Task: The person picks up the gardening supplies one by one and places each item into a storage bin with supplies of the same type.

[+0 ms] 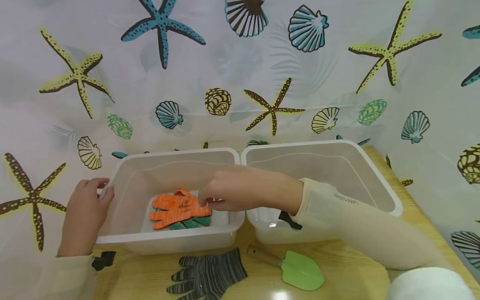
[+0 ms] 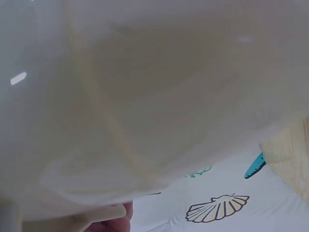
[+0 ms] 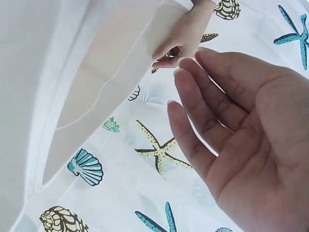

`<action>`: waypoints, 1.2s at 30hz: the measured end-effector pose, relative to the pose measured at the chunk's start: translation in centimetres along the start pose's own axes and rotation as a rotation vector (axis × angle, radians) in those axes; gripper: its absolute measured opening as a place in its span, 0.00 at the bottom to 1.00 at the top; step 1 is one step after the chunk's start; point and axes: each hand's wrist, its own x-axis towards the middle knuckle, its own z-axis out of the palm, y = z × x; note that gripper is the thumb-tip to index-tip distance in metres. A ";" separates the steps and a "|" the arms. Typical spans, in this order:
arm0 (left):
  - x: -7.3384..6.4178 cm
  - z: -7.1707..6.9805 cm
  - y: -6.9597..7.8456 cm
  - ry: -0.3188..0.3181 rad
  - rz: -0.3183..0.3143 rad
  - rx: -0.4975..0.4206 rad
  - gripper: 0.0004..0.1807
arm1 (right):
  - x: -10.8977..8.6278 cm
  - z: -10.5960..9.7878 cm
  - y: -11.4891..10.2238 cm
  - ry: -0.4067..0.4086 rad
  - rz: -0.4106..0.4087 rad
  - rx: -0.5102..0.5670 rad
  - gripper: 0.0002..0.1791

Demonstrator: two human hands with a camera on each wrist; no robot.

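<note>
Your right hand (image 1: 240,188) hovers, fingers relaxed, by the orange glove (image 1: 175,209); your left hand (image 1: 86,208) pinches the left bin (image 1: 168,236).

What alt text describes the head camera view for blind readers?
A right hand hovers over an orange glove lying on a green glove in a white plastic tub, the left hand at its left rim. Beside it stands another tub; in front, a gray-striped glove and green-bladed trowel lie on a wooden table.
</note>
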 end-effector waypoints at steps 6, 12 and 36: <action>-0.1 0.0 -0.1 0.007 0.009 -0.005 0.24 | -2.4 0.6 -0.5 0.096 -0.051 -0.050 0.06; -0.2 0.0 0.0 -0.012 -0.005 -0.006 0.25 | -4.6 1.6 -1.6 0.181 -0.100 -0.079 0.06; -0.1 -0.1 0.0 -0.020 -0.008 0.005 0.25 | -9.8 10.2 -3.8 0.114 -0.083 0.110 0.05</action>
